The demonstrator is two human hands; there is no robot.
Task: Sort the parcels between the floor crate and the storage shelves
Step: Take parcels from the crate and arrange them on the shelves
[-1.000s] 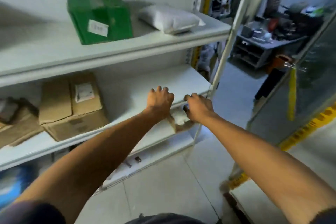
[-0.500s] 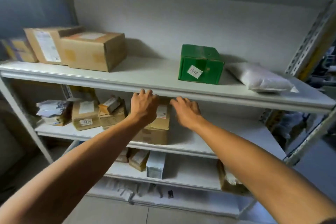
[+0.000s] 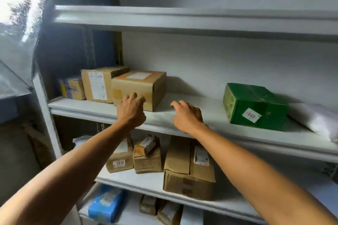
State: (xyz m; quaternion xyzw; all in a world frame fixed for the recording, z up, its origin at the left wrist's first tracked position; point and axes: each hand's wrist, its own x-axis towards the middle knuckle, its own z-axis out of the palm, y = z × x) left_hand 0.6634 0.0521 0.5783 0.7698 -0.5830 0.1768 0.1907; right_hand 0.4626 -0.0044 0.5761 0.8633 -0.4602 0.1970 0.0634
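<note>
Many parcels already sit on the shelves [image 3: 182, 122], so a good part of the sorting looks done; how much is left I cannot judge, because the floor crate is out of the head view.

On the middle shelf, at about 10 o'clock from the hands, a brown box [image 3: 139, 89] stands in front of a taller box [image 3: 97, 86] with a long white label, and a small box [image 3: 73, 87] sits at the far left. At 3 o'clock a green box [image 3: 256, 106] rests with its white tag facing out, and a white pouch [image 3: 316, 120] lies just beside it at the right edge. One shelf down, three small boxes [image 3: 144, 155] cluster at 6 o'clock, next to a large flat box [image 3: 188, 168]. On the lowest shelf in view a blue packet [image 3: 106, 202] lies at 7 o'clock, near more small brown parcels.

Both arms reach forward and up to the middle shelf. The left hand [image 3: 130, 111] is loosely curled, empty, fingertips touching or almost touching the brown box's near lower corner; I cannot tell which. The right hand [image 3: 188, 115] hovers just over the bare shelf between the brown and green boxes, fingers half spread and bent, holding nothing. My guess is that the brown box is the next one to be taken.
</note>
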